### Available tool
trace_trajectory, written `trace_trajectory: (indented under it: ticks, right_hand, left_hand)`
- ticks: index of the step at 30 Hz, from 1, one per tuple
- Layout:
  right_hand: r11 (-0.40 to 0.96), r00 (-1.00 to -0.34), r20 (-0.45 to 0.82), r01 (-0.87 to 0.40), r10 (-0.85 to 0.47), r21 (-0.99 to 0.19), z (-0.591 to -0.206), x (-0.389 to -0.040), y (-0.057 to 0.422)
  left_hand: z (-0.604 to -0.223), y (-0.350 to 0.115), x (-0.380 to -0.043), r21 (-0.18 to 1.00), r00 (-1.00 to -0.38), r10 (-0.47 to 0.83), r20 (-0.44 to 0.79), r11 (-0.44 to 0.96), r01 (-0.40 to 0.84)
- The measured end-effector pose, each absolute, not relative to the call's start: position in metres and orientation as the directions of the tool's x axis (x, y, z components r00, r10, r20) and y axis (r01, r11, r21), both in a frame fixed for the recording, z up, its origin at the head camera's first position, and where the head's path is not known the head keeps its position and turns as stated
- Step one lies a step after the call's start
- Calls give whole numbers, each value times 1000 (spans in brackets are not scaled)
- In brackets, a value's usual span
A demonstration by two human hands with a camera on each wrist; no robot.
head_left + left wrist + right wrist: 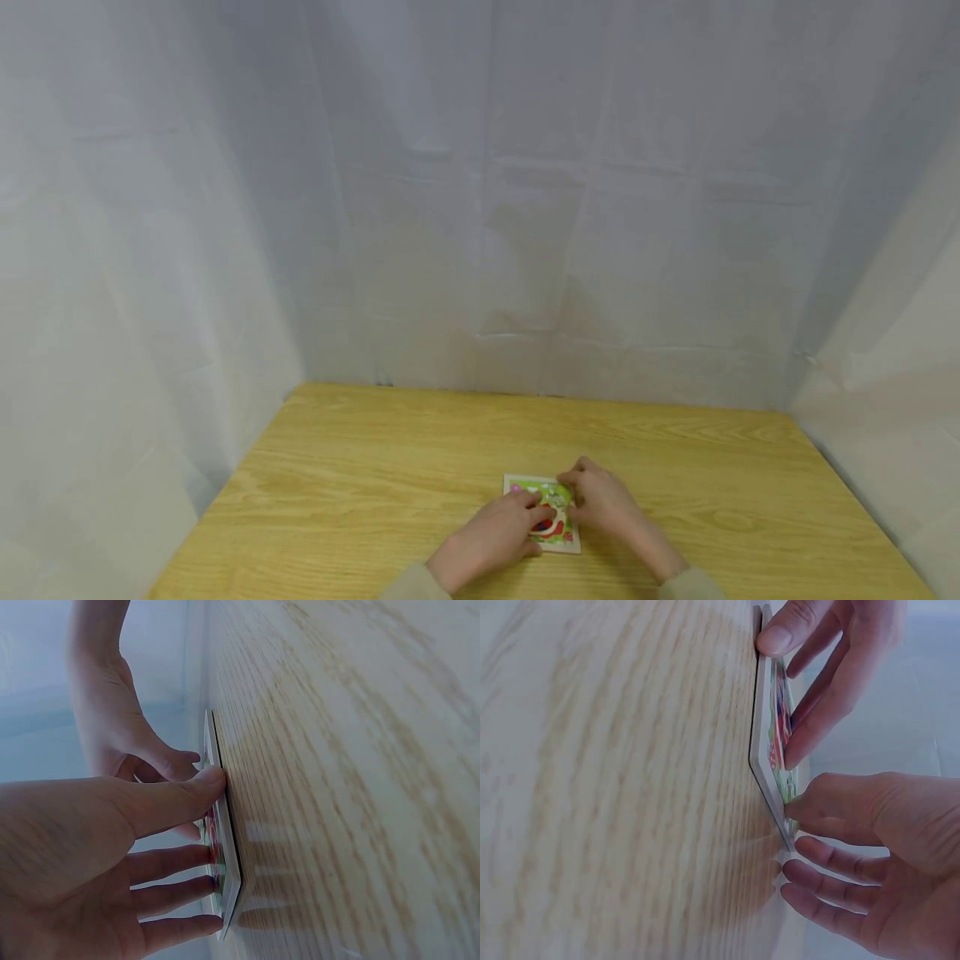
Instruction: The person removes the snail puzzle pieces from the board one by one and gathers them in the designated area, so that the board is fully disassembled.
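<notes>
A small square board [562, 548] with a pale rim lies flat on the table, its face a bright picture in green, red and blue. My left hand [498, 533] rests over its left side with spread fingers. In the left wrist view the left thumb [210, 778] touches the rim, and the fingertips meet the picture. At the right edge is my right hand [600, 500]. Its thumb [802, 806] touches the picture side in the right wrist view, while the other fingers extend past the edge. Both hands cover parts of the picture.
The wood-grain table [360, 467] reaches back to a pale sheet [465, 250] hung behind it. More sheeting hangs along the left side [112, 292] and right side [892, 375].
</notes>
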State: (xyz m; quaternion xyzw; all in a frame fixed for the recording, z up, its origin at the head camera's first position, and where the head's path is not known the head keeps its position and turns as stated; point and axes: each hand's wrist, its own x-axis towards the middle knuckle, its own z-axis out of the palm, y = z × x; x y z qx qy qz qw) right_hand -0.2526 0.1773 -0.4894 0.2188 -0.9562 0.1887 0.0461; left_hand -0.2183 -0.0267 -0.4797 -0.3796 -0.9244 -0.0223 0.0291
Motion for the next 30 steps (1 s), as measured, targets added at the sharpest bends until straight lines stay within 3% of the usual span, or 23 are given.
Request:
trace_trajectory:
  ticks: [15,30]
  right_hand:
    - [828,-909,194,-415,-368,-376,-490,-254,182]
    - [677,-949,256,-311,-184,-667,-494,-257,190]
  left_hand:
    - [-480,-27,-218,6,-701,709,82,703,711]
    - [-484,-29,-213,-25,-693,717,78,696,718]
